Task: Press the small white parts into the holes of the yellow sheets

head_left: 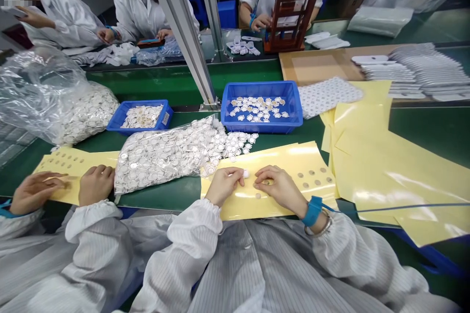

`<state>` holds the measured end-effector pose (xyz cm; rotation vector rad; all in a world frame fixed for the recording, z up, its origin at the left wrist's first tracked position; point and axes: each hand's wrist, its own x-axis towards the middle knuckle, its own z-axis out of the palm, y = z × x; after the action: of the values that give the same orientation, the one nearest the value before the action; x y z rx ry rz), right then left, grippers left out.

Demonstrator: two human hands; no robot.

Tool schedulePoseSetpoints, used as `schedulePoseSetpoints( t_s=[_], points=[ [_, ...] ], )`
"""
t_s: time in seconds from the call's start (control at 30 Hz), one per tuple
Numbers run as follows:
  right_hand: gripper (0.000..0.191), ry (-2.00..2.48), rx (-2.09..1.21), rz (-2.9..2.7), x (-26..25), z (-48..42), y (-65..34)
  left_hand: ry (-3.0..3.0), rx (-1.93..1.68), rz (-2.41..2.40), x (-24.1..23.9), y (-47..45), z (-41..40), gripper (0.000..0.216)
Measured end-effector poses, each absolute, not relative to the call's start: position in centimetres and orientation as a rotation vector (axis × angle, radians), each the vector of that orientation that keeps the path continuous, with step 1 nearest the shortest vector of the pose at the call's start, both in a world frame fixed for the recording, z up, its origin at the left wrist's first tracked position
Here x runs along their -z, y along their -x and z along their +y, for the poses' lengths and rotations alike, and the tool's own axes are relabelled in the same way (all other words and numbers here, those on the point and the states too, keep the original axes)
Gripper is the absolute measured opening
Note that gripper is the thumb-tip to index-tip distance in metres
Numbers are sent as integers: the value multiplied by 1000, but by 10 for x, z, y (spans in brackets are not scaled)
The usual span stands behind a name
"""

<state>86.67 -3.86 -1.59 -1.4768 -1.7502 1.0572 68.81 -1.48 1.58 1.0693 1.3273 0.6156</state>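
Note:
My left hand [224,185] pinches a small white round piece [246,173] between thumb and fingertips, above a glossy yellow sheet [235,210]. Just to its right, my right hand [281,188] has its thumb and forefinger drawn together; whatever is between them, if anything, is too small to make out. A blue band circles that wrist. One pale disc [258,196] lies on the sheet below the hands. Several greyish discs [312,172] sit in rows toward the sheet's right end. Loose white pieces [235,144] spill from a clear bag [165,154] behind my left hand.
A blue tray [261,127] of white pieces stands behind the sheet, a smaller blue tray [137,131] farther left. More yellow sheets [367,166] overlap at right. A metal post [187,34] rises at the back. On the left, a co-worker's hands [96,185] are over another yellow sheet.

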Motion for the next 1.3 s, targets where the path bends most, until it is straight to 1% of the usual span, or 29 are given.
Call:
schedulePoseSetpoints(
  t_s=[0.07,0.23,0.3,0.4,0.47,0.6,0.77,1.3],
  points=[
    [5,1474,-1071,-1735,16,-38,-867,-978,-604,1329,-13,-688,-18,25],
    [5,1479,-1037,-1746,14,-39,-866,-982,-601,1330,-10,-688,-16,23],
    [10,1503,-992,-1767,14,-39,-865,-978,-600,1323,-12,-688,-15,25],
    [3,1526,-966,-1802,14,-40,-865,-948,-602,1318,-18,-688,-15,26],
    [9,1511,-1018,-1790,13,-39,-866,-924,-598,1306,-21,-688,-15,26],
    [11,1415,-1148,-1645,5,-33,-866,-896,-587,1267,-21,-686,-14,28],
    [18,1310,-1223,-1533,-1,-23,-852,-906,-587,1236,-17,-683,-13,31],
    [15,1308,-1184,-1500,13,-22,-842,-905,-567,1231,-16,-682,-13,34]
  ],
)
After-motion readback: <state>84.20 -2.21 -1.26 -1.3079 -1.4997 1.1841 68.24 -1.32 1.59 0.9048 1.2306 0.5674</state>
